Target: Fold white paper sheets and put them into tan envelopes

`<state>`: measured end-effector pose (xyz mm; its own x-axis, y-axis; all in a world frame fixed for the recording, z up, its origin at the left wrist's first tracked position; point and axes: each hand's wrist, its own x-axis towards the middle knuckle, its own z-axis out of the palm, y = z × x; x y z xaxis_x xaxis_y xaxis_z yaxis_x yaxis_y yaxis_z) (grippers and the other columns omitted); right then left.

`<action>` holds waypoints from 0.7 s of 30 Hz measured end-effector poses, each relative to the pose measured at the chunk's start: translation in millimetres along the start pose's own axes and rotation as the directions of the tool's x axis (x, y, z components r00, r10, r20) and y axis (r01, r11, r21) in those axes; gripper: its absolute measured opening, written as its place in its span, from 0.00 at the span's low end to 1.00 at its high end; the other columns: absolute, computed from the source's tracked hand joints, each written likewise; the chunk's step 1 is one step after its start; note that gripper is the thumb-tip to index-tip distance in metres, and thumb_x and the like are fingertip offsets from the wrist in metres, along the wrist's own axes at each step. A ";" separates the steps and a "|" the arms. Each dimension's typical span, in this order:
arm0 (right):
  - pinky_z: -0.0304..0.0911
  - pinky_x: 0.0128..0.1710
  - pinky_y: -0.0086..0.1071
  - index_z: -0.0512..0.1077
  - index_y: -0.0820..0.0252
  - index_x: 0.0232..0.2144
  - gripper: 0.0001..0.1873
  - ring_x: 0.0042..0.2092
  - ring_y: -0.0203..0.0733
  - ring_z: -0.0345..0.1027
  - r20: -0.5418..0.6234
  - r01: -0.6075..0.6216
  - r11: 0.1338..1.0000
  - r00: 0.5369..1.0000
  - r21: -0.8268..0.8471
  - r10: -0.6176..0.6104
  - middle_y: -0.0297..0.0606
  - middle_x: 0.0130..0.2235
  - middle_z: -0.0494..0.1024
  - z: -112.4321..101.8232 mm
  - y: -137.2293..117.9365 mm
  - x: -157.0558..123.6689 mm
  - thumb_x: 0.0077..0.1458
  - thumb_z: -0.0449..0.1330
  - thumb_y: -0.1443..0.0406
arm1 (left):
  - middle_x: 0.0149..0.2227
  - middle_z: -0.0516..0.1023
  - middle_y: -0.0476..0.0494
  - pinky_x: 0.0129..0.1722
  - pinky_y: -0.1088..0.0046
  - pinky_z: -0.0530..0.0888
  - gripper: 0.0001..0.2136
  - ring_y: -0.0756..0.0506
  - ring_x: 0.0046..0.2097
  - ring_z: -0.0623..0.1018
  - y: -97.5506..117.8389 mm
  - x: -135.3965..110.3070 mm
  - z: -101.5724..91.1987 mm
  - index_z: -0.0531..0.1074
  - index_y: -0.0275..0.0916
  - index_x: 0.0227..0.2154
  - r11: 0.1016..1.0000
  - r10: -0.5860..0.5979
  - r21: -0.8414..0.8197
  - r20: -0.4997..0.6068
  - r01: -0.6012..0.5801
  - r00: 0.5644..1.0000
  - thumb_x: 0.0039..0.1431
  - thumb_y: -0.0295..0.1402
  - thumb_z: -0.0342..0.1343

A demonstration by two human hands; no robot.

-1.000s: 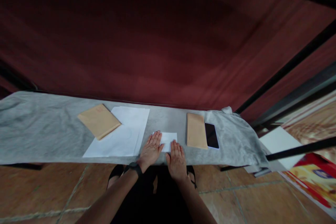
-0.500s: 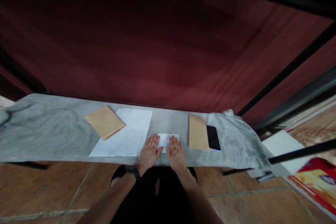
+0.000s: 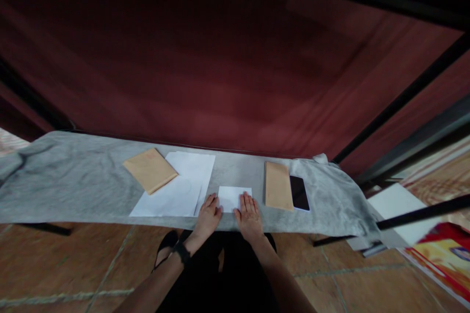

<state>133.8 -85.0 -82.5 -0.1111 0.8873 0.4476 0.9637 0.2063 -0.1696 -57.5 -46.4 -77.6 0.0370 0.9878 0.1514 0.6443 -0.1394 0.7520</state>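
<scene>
A small folded white paper [image 3: 233, 196] lies on the grey cloth [image 3: 66, 181] near the table's front edge. My left hand [image 3: 207, 216] rests flat at the paper's lower left corner, fingers stretched out. My right hand [image 3: 249, 213] lies flat on the paper's lower right corner, fingers also extended. Neither hand grips anything. A black band circles my left wrist.
Left of my hands lie white sheets [image 3: 179, 187] with a brown envelope [image 3: 150, 170] on top. To the right sit a second brown envelope [image 3: 277, 185] and a dark phone [image 3: 298, 192]. A dark red wall rises behind the table. Tiled floor lies below, printed sheets at right.
Both hands have slid back toward me off the folded paper, so more of it shows. The camera has shifted slightly.
</scene>
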 end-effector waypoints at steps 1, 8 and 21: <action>0.52 0.66 0.46 0.58 0.68 0.67 0.30 0.67 0.51 0.56 -0.007 0.001 1.000 1.000 0.001 -0.001 0.52 0.67 0.61 0.0 -0.3 -0.1 0.69 0.48 0.58 | 0.59 0.74 0.35 0.65 0.51 0.63 0.18 0.36 0.63 0.69 0.8 3.9 1.7 0.77 0.36 0.47 0.999 -0.030 -0.030 -0.007 0.030 1.000 0.54 0.32 0.53; 0.52 0.66 0.47 0.57 0.68 0.67 0.29 0.67 0.51 0.56 -0.024 0.006 1.000 1.000 -0.001 -0.006 0.52 0.67 0.61 0.4 -1.0 0.2 0.68 0.49 0.60 | 0.50 0.81 0.38 0.57 0.55 0.73 0.13 0.37 0.55 0.78 7.2 20.1 -6.9 0.81 0.40 0.38 0.976 -0.150 -0.159 -0.007 0.147 0.989 0.51 0.28 0.54; 0.54 0.65 0.48 0.58 0.70 0.66 0.32 0.67 0.53 0.56 -0.011 0.016 1.000 1.000 0.004 -0.016 0.55 0.66 0.62 -2.5 -0.6 0.3 0.68 0.49 0.54 | 0.50 0.82 0.41 0.62 0.51 0.68 0.19 0.36 0.57 0.76 26.6 16.2 -12.1 0.80 0.39 0.40 0.912 -0.186 -0.355 0.086 0.205 0.979 0.44 0.24 0.53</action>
<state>133.8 -85.9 -80.1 -0.1243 0.8795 0.4595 0.9609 0.2222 -0.1655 -49.0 -34.9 -47.4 -0.0179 0.9987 -0.0476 0.3244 0.0508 0.9446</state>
